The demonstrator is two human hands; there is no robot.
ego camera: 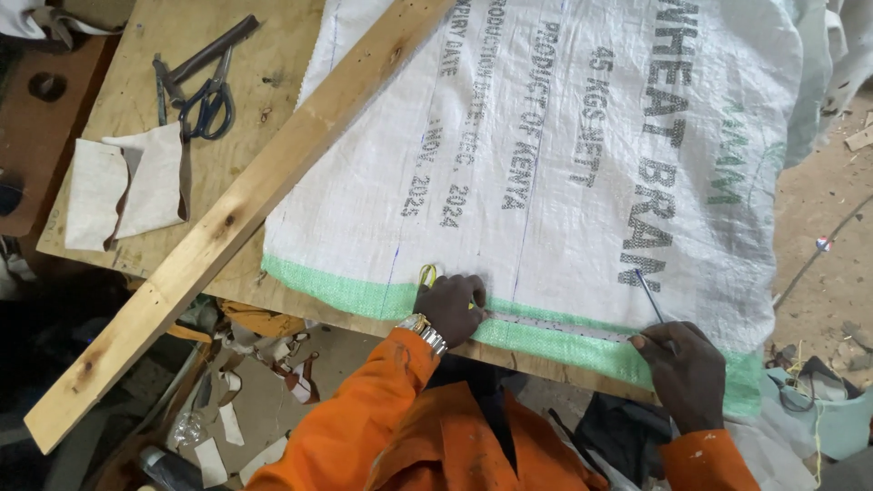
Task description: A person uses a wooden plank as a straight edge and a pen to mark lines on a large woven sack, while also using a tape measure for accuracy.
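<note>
A white woven sack (546, 155) with a green hem lies spread over a plywood board (155, 82). My left hand (451, 307), with a wristwatch and an orange sleeve, presses the end of a tape measure (559, 325) onto the green hem; a yellow loop (427, 273) sticks out by the fingers. My right hand (684, 371) holds the tape's other end down and grips a thin pen (648, 295), whose tip rests on the sack just above the hem.
A long wooden batten (227, 218) lies diagonally across the board and the sack's left edge. Scissors (207, 107) and a dark tool lie at the upper left beside pale fabric pieces (127, 186). Scraps litter the floor below.
</note>
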